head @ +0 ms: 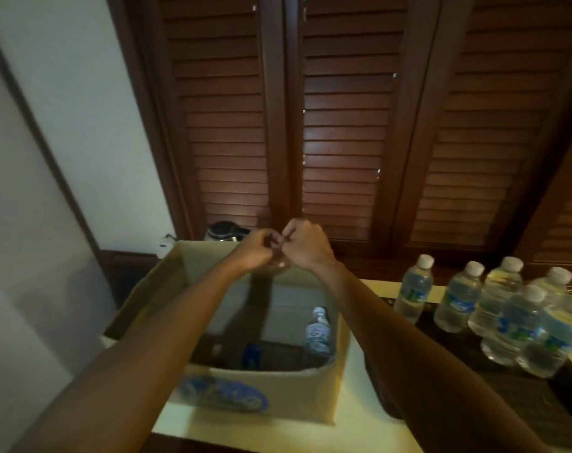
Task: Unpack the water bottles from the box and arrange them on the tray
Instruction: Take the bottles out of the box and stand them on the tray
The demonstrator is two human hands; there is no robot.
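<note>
An open cardboard box (288, 392) stands on a pale table. Inside it, one water bottle (318, 333) stands upright in the near right corner, and a blue scrap (252, 354) lies on the bottom. Several water bottles (458, 299) with white caps stand upright, close together, on a dark tray (467, 354) to the right of the box. My left hand (257, 250) and my right hand (306, 245) meet above the box's far edge. Both pinch a small clear crumpled piece (279, 261) that looks like plastic film.
A black kettle-like pot (224, 232) sits behind the box against dark wooden louvred shutters (340, 142). A white wall is on the left. The pale tabletop (353, 403) shows between box and tray, with its front edge close to me.
</note>
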